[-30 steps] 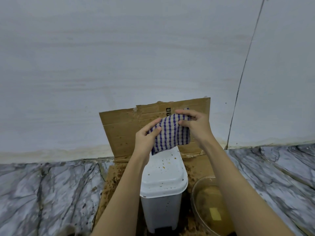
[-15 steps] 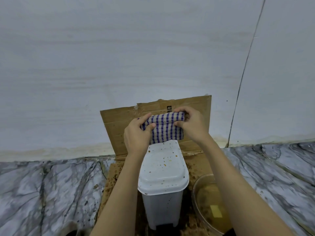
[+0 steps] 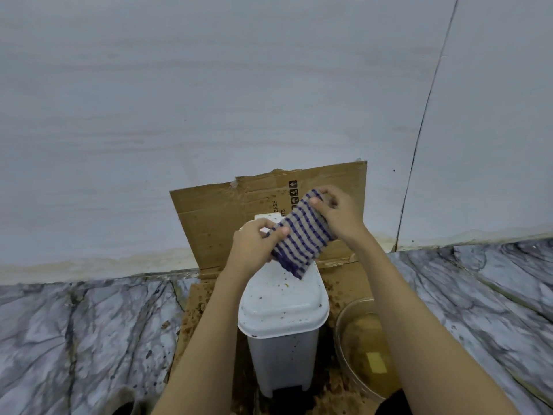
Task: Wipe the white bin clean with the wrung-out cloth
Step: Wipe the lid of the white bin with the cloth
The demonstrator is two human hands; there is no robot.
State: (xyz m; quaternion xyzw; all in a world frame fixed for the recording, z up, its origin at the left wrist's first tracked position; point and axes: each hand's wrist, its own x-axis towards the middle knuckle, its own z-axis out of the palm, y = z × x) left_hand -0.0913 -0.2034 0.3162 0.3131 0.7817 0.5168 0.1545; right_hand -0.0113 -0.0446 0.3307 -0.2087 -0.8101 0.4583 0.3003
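A small white pedal bin [image 3: 282, 339] stands on soiled cardboard, its shut lid speckled with brown spots. Above the lid's far end I hold a blue-and-white checked cloth [image 3: 302, 238], folded and slanting down to the left. My left hand [image 3: 254, 247] pinches its lower left end between thumb and fingers. My right hand [image 3: 336, 212] grips its upper right end. The cloth's lowest corner hangs just over the lid; I cannot tell if it touches.
A brown cardboard sheet [image 3: 215, 217] leans against the white wall behind the bin and continues under it, strewn with brown crumbs. A clear glass bowl [image 3: 359, 348] of murky yellowish water sits right of the bin. Grey marble floor [image 3: 89, 339] spreads to both sides.
The cloth has gone from level to slanted: my right hand rose to the right, my left hand dropped toward the lid. The view has tilted slightly.
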